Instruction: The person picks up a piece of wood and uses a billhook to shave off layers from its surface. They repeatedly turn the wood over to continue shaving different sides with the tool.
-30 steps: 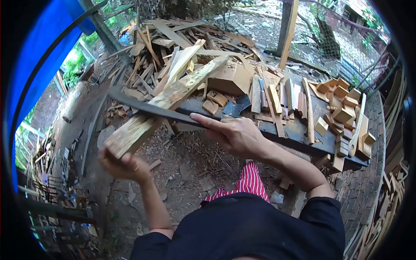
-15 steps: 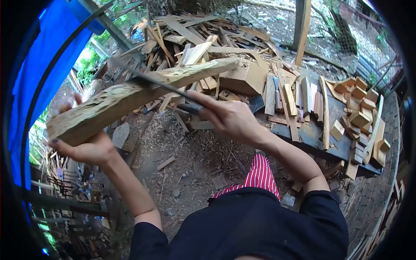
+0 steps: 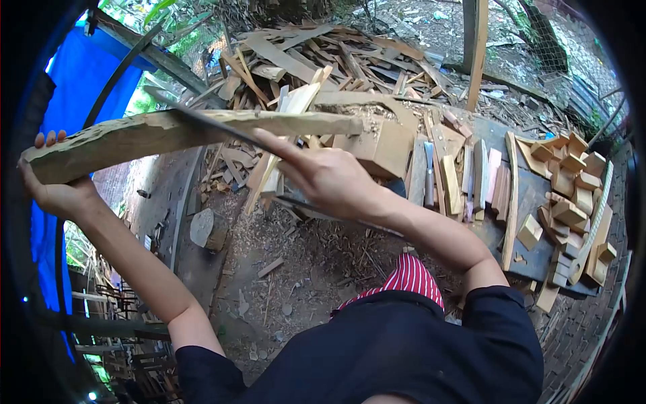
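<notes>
A long, rough-hewn piece of wood [image 3: 101,145] is raised at the upper left. My left hand [image 3: 64,192] grips its thick near end, with fingertips showing over the top edge. The other end rests on or just above a wooden block [image 3: 387,145]. My right hand [image 3: 330,178] is wrapped around the handle of a machete [image 3: 215,124], index finger stretched along it. Its dark blade crosses the middle of the wood and points to the upper left. Whether the edge touches the wood is hard to tell.
On the dark bench [image 3: 531,202] at the right lie several cut wood blocks [image 3: 568,212], narrow strips and a chisel [image 3: 429,175]. A heap of wood scraps [image 3: 309,57] lies behind. Chips cover the ground [image 3: 269,303]. A blue tarp [image 3: 87,94] hangs at the left.
My left hand has moved left and up, so the wood lies closer to level and its side face shows more. My right hand and the machete have shifted slightly left. The view has shifted too.
</notes>
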A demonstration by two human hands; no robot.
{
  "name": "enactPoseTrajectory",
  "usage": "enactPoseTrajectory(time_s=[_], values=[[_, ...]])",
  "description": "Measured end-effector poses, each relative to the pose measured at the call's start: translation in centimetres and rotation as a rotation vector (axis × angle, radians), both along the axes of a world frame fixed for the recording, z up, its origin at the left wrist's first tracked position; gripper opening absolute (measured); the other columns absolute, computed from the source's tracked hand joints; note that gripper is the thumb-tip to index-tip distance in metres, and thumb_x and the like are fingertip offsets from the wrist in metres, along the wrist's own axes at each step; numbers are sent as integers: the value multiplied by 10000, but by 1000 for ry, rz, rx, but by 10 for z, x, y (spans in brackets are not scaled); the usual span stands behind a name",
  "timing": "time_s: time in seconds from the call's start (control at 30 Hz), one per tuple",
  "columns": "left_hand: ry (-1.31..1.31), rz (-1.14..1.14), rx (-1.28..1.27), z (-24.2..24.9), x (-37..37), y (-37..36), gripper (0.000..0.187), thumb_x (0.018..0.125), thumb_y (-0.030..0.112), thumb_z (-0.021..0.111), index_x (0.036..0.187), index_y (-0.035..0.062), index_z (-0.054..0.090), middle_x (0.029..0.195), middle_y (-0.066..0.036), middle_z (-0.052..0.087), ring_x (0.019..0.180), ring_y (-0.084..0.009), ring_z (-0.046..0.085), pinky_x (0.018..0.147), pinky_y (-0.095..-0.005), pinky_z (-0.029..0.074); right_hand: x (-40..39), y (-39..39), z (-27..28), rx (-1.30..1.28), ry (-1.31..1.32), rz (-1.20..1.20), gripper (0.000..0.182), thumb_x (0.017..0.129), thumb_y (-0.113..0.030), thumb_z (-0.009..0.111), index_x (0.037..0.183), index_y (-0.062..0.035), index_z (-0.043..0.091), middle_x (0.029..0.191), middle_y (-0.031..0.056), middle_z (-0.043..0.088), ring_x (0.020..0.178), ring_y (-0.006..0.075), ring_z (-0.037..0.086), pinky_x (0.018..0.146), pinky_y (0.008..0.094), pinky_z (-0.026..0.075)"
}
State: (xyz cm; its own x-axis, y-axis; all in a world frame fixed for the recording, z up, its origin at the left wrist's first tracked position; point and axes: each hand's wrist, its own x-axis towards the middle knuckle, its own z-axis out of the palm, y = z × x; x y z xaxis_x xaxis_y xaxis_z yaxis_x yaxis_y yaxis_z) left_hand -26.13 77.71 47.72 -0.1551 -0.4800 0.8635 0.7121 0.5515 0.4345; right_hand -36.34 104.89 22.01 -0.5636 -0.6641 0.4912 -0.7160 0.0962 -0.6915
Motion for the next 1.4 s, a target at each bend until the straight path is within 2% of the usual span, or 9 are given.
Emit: enactPoseTrajectory(time_s=[0.17, 0.3, 0.33, 0.37, 0.67, 0.87, 1.07, 1.2, 1.4], values=[[-47, 98, -118, 40, -53, 33, 473, 896, 328, 456, 1067, -106, 535, 964, -193, 574, 938, -300, 582, 936, -405, 452, -63, 5, 1, 57, -67, -61, 512, 993, -279, 437, 1479, -287, 276, 669, 182, 617, 574, 348, 620, 564, 453, 505], [-58, 200, -134, 47, -69, 31, 439, 858, 339, 495, 1026, -59, 577, 998, -175, 596, 970, -292, 589, 929, -397, 467, -111, 30, -130, 65, -264, -166, 460, 997, -378, 380, 1447, -287, 348, 688, 202, 648, 609, 383, 643, 626, 487, 521], [-54, 288, -161, 48, -79, 49, 439, 867, 341, 489, 1037, -53, 583, 1024, -185, 604, 985, -293, 592, 941, -414, 478, -113, 35, -113, 67, -274, -170, 460, 997, -378, 380, 1447, -287, 348, 688, 202, 648, 609, 383, 643, 626, 487, 521], [-44, 157, -289, 39, -86, 67, 403, 932, 513, 494, 943, 112, 530, 834, -30, 566, 710, -149, 586, 620, -309, 511, -116, 41, -93, 147, -388, -115, 459, 998, -329, 383, 1450, -255, 354, 750, 220, 651, 692, 390, 656, 674, 483, 506], [-34, -93, -370, 61, -142, 73, 300, 954, 413, 465, 854, 136, 519, 766, -25, 567, 604, -147, 537, 549, -306, 468, -107, 2, 18, -266, 57, -51, 477, 999, -319, 415, 1461, -247, 318, 639, 196, 590, 561, 360, 594, 573, 466, 482], [28, -107, -270, 52, -127, 72, 285, 953, 432, 468, 852, 167, 494, 811, -34, 560, 596, -153, 524, 535, -303, 451, -134, 41, -119, 232, -393, -200, 444, 986, -257, 390, 1430, -241, 396, 1227, 201, 601, 1056, 389, 616, 896, 443, 493], [-68, -81, -415, 63, -136, 52, 281, 950, 421, 463, 899, 146, 496, 804, -44, 552, 611, -163, 525, 564, -340, 491, -141, 3, -21, -14, -62, -60, 442, 990, -258, 446, 1422, -168, 415, 852, 213, 647, 692, 295, 639, 677, 414, 485], [-106, -248, -392, 69, -150, 52, 318, 945, 450, 449, 880, 145, 510, 819, -48, 547, 613, -167, 521, 557, -335, 478, -134, 2, 44, -181, 75, 19, 484, 985, -232, 442, 1459, -214, 343, 935, 232, 656, 752, 344, 659, 694, 455, 504], [-104, -211, -516, 69, -137, 26, 328, 906, 492, 508, 913, 166, 545, 838, -41, 534, 662, -159, 520, 574, -315, 448, -162, 52, -170, 537, -541, -313, 477, 967, -289, 436, 1438, -225, 385, 989, 265, 660, 893, 354, 677, 767, 437, 517]])
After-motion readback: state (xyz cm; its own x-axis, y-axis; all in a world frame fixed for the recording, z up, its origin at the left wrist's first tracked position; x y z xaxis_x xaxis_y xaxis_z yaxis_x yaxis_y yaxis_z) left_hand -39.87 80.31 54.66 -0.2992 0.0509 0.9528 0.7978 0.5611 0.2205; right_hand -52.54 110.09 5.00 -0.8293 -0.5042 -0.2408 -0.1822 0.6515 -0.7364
